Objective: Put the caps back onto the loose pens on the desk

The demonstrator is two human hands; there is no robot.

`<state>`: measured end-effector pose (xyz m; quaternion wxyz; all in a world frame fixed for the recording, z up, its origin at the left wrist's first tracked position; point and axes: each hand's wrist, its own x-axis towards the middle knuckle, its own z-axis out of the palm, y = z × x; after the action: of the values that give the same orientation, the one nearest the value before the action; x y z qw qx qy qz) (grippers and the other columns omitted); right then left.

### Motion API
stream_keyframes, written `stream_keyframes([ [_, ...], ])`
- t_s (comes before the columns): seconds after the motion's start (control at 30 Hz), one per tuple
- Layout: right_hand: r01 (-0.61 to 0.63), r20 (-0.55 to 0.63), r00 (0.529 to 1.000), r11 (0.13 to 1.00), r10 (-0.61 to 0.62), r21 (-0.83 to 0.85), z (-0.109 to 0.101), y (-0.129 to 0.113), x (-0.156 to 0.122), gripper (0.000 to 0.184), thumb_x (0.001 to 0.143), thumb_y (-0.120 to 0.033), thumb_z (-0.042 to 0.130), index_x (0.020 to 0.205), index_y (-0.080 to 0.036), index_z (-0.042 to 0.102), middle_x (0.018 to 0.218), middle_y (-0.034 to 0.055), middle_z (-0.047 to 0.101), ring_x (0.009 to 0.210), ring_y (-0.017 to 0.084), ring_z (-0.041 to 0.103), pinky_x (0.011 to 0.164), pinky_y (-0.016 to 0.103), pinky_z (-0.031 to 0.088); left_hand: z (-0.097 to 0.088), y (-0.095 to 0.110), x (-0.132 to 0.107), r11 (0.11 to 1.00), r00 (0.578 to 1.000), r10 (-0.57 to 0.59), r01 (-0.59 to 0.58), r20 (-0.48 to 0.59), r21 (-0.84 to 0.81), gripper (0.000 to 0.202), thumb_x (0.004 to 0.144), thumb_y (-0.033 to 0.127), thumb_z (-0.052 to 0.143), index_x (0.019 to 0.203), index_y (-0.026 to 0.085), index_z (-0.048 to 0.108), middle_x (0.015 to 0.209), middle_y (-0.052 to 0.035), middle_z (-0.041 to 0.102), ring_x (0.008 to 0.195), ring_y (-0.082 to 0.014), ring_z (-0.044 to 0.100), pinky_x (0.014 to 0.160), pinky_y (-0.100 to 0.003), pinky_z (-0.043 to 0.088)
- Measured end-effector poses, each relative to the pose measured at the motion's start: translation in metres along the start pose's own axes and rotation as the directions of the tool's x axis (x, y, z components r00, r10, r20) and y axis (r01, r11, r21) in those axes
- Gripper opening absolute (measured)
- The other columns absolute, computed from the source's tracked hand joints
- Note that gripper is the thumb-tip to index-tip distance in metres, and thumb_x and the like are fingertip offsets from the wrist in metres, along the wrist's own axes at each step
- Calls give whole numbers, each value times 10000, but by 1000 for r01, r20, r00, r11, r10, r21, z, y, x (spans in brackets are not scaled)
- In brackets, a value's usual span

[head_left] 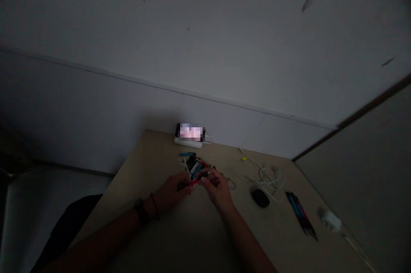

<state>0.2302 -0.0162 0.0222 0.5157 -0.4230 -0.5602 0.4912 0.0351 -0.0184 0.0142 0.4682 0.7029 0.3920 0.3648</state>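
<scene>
Right now, the left hand [171, 192] and right hand [215, 185] curl their fingers closed on a red and black bundle [198, 169], a computer mouse [260, 198] lying just beyond the right fingers.

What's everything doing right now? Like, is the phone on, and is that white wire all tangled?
Phone, screen lit
White cable, loosely coiled
Black computer mouse, untouched
Red-and-black object, held between both hands
Left hand, closed on it
Right hand, closed on it
</scene>
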Motion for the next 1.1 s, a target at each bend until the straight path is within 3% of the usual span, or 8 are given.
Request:
stream_keyframes([
  [0.07,-27,39,999,997,24,72,1,2,-2,408,764,-505,775,1078,-254,704,875,59,743,771,231,685,736,383,572,0,0,-1,1000,1000,26,-26,5,-7,220,873,356,594,759,168,601,749,-1,617,689,-141,531,659,-252,386],
  [0.23,-59,68,996,995,54,75,0,7,-3,363,787,-517,752,1007,-229,727,956,89,754,848,260,702,764,398,571,0,0,-2,999,999,35,-35,-6,-9,196,877,336,591,775,169,609,741,-4,628,680,-144,547,649,-251,379],
  [0.43,-38,34,999,999,38,-7,-3,8,-1,287,775,-482,772,883,-221,723,856,66,750,778,236,700,734,354,563,0,-1,-3,999,999,32,-32,-1,-21,172,874,318,597,779,175,615,727,0,643,661,-140,553,639,-247,382],
  [0.6,-59,15,998,998,58,5,-1,11,-1,302,792,-484,753,970,-242,718,896,67,750,788,244,699,712,375,578,1,1,-3,998,999,35,-34,10,-59,193,883,332,590,768,177,598,723,-2,647,658,-142,568,643,-254,393],
  [0.77,-103,80,992,992,97,74,0,13,-2,314,817,-497,722,1011,-251,727,1005,83,749,855,253,701,735,395,583,2,3,-4,997,999,52,-52,-16,-55,193,876,319,598,743,181,577,686,6,634,630,-137,555,622,-251,378],
  [0.97,-108,62,992,993,110,-46,-1,6,-2,289,814,-512,715,867,-228,724,874,58,739,746,222,672,725,365,560,0,5,-4,998,999,43,-43,-9,-40,196,883,314,588,742,181,564,682,3,635,633,-140,572,639,-255,395],
  [1.1,-46,-12,999,988,45,-150,1,0,-3,323,765,-531,746,782,-212,701,750,39,701,673,197,621,659,319,513,-2,6,-5,998,998,60,-60,2,12,184,895,295,581,749,183,567,654,14,622,611,-134,551,631,-256,375],
])
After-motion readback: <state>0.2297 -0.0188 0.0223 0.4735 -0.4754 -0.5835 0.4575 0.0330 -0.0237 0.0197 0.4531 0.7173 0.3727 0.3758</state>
